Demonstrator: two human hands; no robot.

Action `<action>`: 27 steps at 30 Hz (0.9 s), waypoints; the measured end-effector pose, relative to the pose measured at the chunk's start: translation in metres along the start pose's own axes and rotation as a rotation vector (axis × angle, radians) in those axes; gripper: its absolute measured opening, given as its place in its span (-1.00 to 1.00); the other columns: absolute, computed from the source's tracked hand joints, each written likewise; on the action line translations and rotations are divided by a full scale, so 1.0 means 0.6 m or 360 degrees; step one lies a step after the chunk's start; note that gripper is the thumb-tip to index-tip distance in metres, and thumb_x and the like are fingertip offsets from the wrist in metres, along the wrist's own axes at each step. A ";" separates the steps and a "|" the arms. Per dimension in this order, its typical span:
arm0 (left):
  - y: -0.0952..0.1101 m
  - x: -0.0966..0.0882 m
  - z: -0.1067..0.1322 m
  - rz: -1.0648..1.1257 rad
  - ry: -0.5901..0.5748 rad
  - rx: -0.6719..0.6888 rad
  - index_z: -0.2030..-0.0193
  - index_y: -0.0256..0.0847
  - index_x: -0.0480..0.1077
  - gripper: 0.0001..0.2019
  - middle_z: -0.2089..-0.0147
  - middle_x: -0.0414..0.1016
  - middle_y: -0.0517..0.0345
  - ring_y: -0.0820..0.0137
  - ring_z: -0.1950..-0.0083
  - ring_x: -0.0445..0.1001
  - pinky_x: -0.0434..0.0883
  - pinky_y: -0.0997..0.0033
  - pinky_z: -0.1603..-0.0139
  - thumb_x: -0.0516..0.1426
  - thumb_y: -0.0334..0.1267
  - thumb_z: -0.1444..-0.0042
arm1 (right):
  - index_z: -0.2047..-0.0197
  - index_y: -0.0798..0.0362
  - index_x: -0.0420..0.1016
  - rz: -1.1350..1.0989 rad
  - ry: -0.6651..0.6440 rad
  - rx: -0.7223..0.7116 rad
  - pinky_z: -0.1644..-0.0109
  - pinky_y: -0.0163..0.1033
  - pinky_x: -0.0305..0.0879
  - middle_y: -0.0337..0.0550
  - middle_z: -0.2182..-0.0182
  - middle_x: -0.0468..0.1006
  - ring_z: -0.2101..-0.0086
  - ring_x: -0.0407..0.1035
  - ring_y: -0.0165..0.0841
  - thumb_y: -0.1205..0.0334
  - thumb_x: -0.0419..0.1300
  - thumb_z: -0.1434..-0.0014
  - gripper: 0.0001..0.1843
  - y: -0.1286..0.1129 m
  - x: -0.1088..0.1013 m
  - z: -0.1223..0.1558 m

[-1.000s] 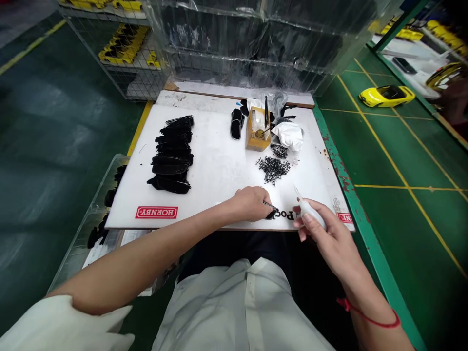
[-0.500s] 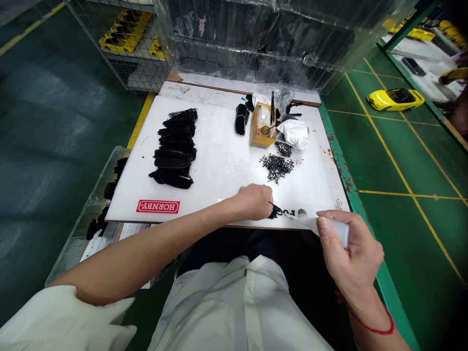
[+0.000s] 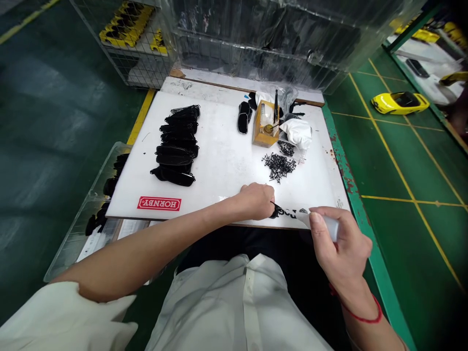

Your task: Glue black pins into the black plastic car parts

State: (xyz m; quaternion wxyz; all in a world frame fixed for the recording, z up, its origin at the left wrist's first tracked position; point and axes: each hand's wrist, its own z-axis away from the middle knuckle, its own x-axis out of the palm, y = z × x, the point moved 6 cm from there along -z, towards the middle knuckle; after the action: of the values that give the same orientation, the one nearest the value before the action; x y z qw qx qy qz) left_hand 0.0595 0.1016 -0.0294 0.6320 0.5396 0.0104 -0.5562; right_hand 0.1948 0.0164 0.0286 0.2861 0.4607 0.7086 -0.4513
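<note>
My left hand (image 3: 256,201) rests at the near edge of the white board (image 3: 223,161), fingers pinched on a thin black pin over a small black part (image 3: 275,211). My right hand (image 3: 338,246) is closed round a small white squeeze bottle (image 3: 323,225), whose nozzle points left at that black part. A loose heap of small black pins (image 3: 280,166) lies just beyond my left hand.
A row of black plastic shells (image 3: 177,145) lies on the board's left. A yellow box with tools (image 3: 263,129), a white cloth (image 3: 297,132) and more black parts (image 3: 243,117) sit at the back. A clear tray (image 3: 104,195) stands left; a yellow toy car (image 3: 399,102) lies on the green bench to the right.
My right hand turned the white bottle from upright to level and brought its nozzle up to the black part. My left hand stayed in place on the part.
</note>
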 end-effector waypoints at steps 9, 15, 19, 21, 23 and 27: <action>-0.003 0.003 -0.002 0.0014 0.0005 0.0016 0.29 -0.20 0.42 -0.84 0.17 0.54 0.05 0.24 0.12 0.44 0.34 0.24 0.07 0.02 -0.31 -0.07 | 0.24 0.07 0.46 0.0043 0.0007 -0.0008 0.52 -0.34 0.22 -0.18 0.44 0.54 0.62 0.30 -0.47 0.18 0.16 -0.21 -0.86 0.000 0.003 0.001; -0.004 0.005 -0.004 0.0015 0.0039 0.0032 0.31 -0.20 0.43 -0.84 0.20 0.55 0.05 0.21 0.12 0.45 0.35 0.19 0.06 0.02 -0.31 -0.07 | 0.24 0.06 0.46 0.0063 -0.0009 0.0009 0.49 -0.34 0.26 -0.18 0.45 0.54 0.60 0.33 -0.45 0.16 0.15 -0.22 -0.85 -0.001 0.004 0.004; -0.005 0.005 -0.004 0.0014 0.0042 0.0041 0.30 -0.20 0.42 -0.85 0.19 0.54 0.05 0.19 0.10 0.44 0.35 0.17 0.06 0.03 -0.31 -0.07 | 0.23 0.07 0.44 0.0050 -0.0009 -0.0050 0.50 -0.36 0.24 -0.20 0.44 0.55 0.59 0.35 -0.47 0.21 0.16 -0.22 -0.88 -0.006 0.002 0.004; -0.005 0.005 -0.004 0.0013 0.0037 0.0043 0.29 -0.20 0.42 -0.84 0.18 0.54 0.04 0.18 0.08 0.43 0.35 0.17 0.05 0.03 -0.31 -0.06 | 0.23 0.07 0.43 0.0047 -0.0008 -0.0080 0.51 -0.36 0.23 -0.20 0.45 0.55 0.60 0.35 -0.46 0.23 0.16 -0.22 -0.90 -0.008 0.000 0.003; -0.004 0.004 -0.004 0.0013 0.0033 0.0039 0.28 -0.20 0.42 -0.84 0.16 0.54 0.04 0.19 0.08 0.43 0.35 0.18 0.04 0.03 -0.31 -0.06 | 0.23 0.08 0.43 0.0043 0.0002 -0.0100 0.53 -0.36 0.22 -0.20 0.45 0.56 0.60 0.34 -0.46 0.25 0.16 -0.21 -0.91 -0.009 -0.001 0.002; -0.005 0.004 -0.004 0.0009 0.0030 0.0028 0.26 -0.21 0.42 -0.83 0.14 0.54 0.03 0.19 0.06 0.42 0.35 0.20 0.04 0.02 -0.32 -0.07 | 0.23 0.07 0.43 0.0050 0.0029 -0.0083 0.52 -0.35 0.22 -0.18 0.43 0.56 0.60 0.34 -0.46 0.25 0.16 -0.22 -0.91 -0.006 0.000 0.002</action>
State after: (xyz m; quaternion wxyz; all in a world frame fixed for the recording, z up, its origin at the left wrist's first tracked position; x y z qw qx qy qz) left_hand 0.0598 0.1020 -0.0339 0.6286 0.5505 0.0099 -0.5493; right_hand 0.1916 0.0147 0.0296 0.2985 0.4682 0.7155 -0.4240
